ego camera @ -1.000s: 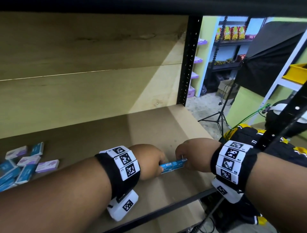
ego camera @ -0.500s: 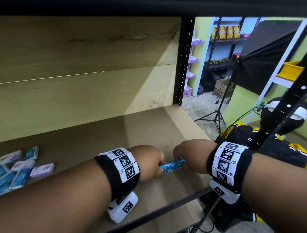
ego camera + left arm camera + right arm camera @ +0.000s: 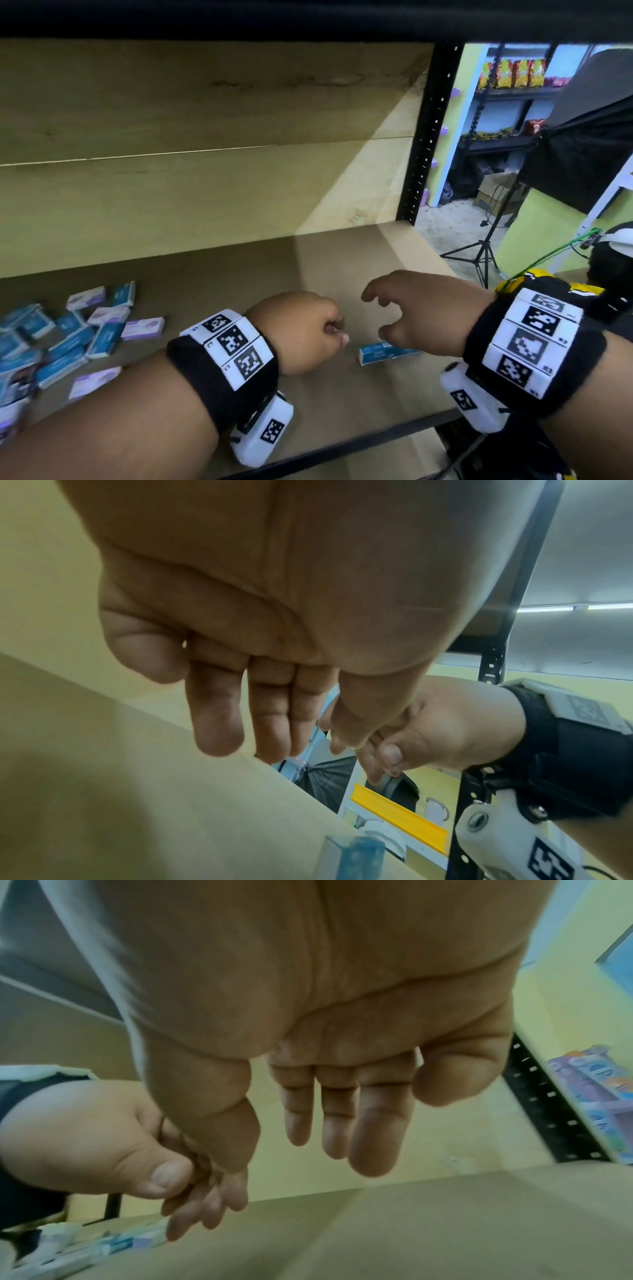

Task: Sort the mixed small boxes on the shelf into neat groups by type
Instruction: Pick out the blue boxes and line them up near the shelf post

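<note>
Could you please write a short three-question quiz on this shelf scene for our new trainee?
1. True or false: the right hand grips the lone blue box.
2. Which colours are the boxes in the mixed pile on the left of the shelf? A) red and green B) blue and purple C) yellow and black
3. What does the left hand hold?

Key:
1. False: its fingers are spread above the box, which lies on the shelf.
2. B.
3. Nothing visible; its fingers hang loosely.
</note>
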